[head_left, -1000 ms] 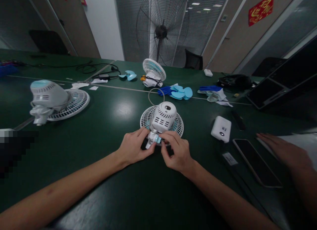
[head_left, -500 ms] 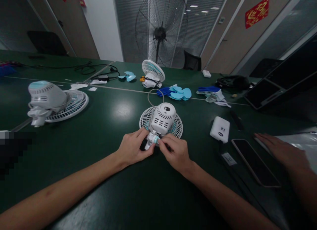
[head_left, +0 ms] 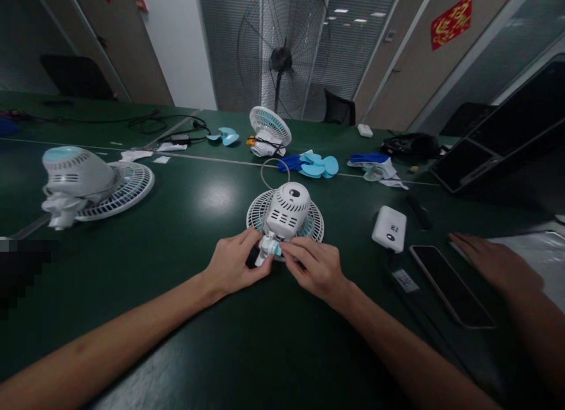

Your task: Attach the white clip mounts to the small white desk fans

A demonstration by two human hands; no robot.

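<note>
A small white desk fan (head_left: 286, 213) lies grille-down on the green table (head_left: 185, 222), its motor housing facing up. My left hand (head_left: 233, 266) is closed on the white bracket (head_left: 263, 249) at the fan's near end. My right hand (head_left: 314, 269) pinches a small light-blue piece (head_left: 275, 249) on that same bracket. Both hands meet just in front of the housing. What lies under my fingers is hidden.
Another white fan (head_left: 83, 183) lies at the left, a third (head_left: 269, 130) at the back. Blue fan blades (head_left: 315, 165) and blue gloves (head_left: 371, 159) lie behind. A white power bank (head_left: 389, 229) and a phone (head_left: 450, 286) lie at the right, beside another person's hand (head_left: 494, 262).
My right hand's fingers have shifted slightly left along the bracket toward the blue piece. The view has drifted a little; the fan stays put.
</note>
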